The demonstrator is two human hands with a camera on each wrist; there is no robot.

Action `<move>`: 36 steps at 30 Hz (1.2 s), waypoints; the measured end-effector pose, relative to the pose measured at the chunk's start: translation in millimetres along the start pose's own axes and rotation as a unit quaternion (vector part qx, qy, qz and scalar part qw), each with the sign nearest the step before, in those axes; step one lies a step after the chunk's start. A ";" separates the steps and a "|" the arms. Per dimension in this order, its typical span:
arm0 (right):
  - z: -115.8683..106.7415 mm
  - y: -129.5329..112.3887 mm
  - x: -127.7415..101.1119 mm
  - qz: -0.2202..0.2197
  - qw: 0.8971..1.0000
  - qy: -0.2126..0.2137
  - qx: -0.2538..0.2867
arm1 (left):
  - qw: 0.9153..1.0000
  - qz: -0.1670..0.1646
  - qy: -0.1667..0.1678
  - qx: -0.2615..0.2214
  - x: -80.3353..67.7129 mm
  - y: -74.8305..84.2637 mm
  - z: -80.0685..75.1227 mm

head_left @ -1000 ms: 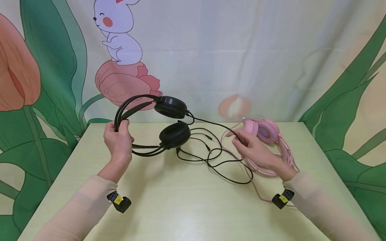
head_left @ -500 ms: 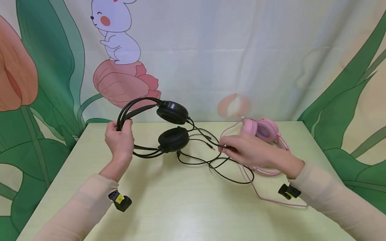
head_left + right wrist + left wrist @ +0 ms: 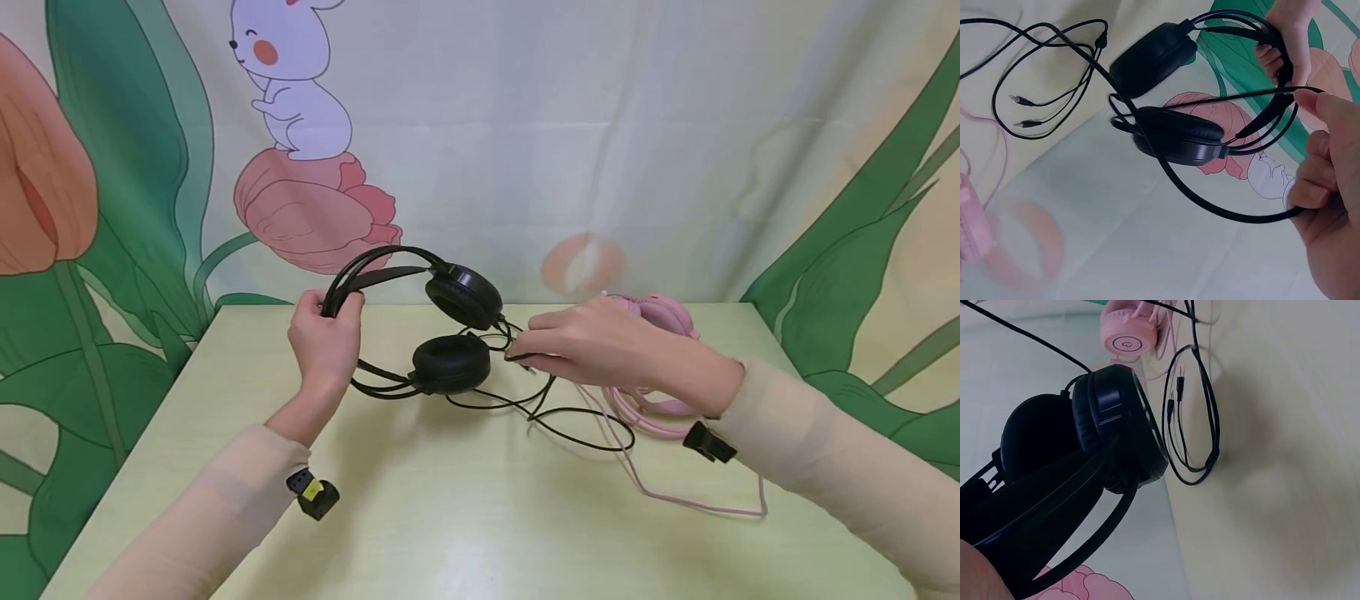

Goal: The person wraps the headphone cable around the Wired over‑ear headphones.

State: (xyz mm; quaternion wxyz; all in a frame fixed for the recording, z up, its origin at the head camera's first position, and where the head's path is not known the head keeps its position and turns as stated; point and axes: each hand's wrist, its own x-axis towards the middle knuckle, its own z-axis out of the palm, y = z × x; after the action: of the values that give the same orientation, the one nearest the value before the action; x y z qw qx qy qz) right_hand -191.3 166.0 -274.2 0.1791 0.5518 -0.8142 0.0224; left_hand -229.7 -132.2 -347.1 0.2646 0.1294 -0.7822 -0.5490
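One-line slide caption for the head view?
Left hand grips the black headset's headband while the right hand pinches its cable beside a pink headset.

headset [image 3: 450, 333] left on table [image 3: 420, 517] | second headset [image 3: 660, 321] right, behind right hand [image 3: 592, 346] | cable [image 3: 570, 417] between

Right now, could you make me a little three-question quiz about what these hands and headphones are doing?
1. True or false: the left hand grips the black headset by its headband.
2. What does the right hand pinch? A) the black cable B) the pink headset C) nothing
3. Fill in: the pink headset lies on the ____.

Key: 1 true; 2 A; 3 table.
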 end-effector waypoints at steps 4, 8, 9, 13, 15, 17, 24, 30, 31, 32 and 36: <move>0.2 1.0 12.8 -0.046 0.997 0.034 -0.057 | 0.999 0.019 -0.027 0.017 -4.8 2.6 6.0; 2.5 2.0 23.7 -0.095 0.987 0.079 -0.105 | 0.998 0.042 -0.047 0.028 -11.6 5.8 11.5; 3.1 2.2 25.8 -0.107 0.983 0.090 -0.115 | 0.997 0.047 -0.051 0.029 -13.3 6.9 12.7; 5.6 1.8 31.1 -0.145 0.970 0.124 -0.148 | 0.996 0.057 -0.059 0.020 -17.6 11.4 16.0; 6.4 1.6 32.0 -0.152 0.967 0.131 -0.157 | 0.996 0.059 -0.063 0.013 -18.4 13.8 16.6; 7.2 2.1 32.1 -0.149 0.968 0.126 -0.159 | 0.996 0.061 -0.065 0.007 -18.4 16.1 16.7; 11.0 10.3 32.6 -0.103 0.978 0.101 -0.149 | 0.994 0.059 -0.094 -0.020 -20.7 21.6 15.2; 12.9 21.1 32.3 -0.040 0.987 0.061 -0.146 | 0.989 0.067 -0.133 -0.024 -28.1 25.1 14.6; 12.8 23.1 32.0 -0.027 0.988 0.050 -0.146 | 0.988 0.069 -0.138 -0.021 -29.2 25.2 14.3; 12.4 25.1 31.7 -0.013 0.989 0.039 -0.143 | 0.987 0.072 -0.143 -0.018 -30.1 25.2 14.0; 9.7 33.0 30.1 0.030 0.989 0.020 -0.144 | 0.982 0.083 -0.171 -0.010 -31.7 22.7 11.9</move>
State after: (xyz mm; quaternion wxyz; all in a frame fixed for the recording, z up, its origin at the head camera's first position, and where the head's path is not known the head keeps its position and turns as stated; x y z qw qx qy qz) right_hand -233.7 149.8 -268.5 0.2719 0.4948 -0.8216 -0.0789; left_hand -208.2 -98.9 -337.7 0.1726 -0.0341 -0.8185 -0.5469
